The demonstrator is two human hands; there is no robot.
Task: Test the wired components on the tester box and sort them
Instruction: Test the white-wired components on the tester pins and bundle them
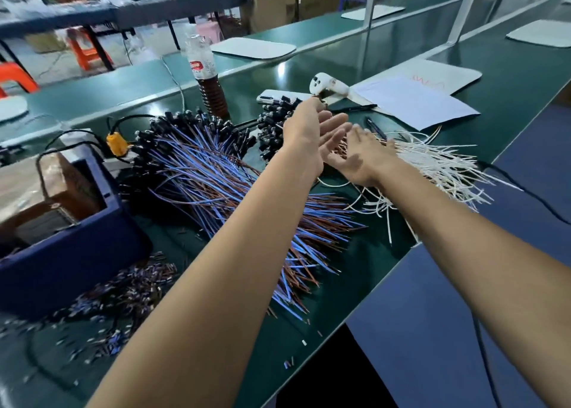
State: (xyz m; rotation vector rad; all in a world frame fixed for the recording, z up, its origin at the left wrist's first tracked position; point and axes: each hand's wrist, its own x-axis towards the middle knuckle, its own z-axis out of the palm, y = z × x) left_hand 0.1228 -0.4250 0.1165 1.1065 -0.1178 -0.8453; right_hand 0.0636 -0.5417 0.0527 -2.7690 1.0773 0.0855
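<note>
Green matting covers a long bench [509,76] in a workshop, with cardboard boxes and orange stools off in the blurred background. Both arms are stretched out over the middle of it. The left hand [306,135] is reaching forward with its fingers extended and loose, palm turned toward the right, hovering above a small bunch of black-capped components [272,120]; whether the fingertips are touching anything there I cannot tell. The right hand [361,154] sits just beside it, fingers straight and spread, palm down over the near end of a sheaf of white wires [438,163] that fans out to the right. Neither hand is pinching anything that shows.

Left of the arms lies the big pile of wired components [204,166], black caps pointing toward the far left, blue and brown leads sweeping down toward the bench edge and passing under the left forearm. At far left sits the dark blue tester box [77,231], open-topped, with black cables and a yellow connector [116,143] beside it. Cut wire scraps [123,290] are scattered in front of the box.

Behind the pile stands a plastic bottle [204,70] holding dark liquid. Beyond the hands rest a white handheld controller [327,86], a phone [275,96], a black pen [352,108] and a sheet of white paper [414,101].
</note>
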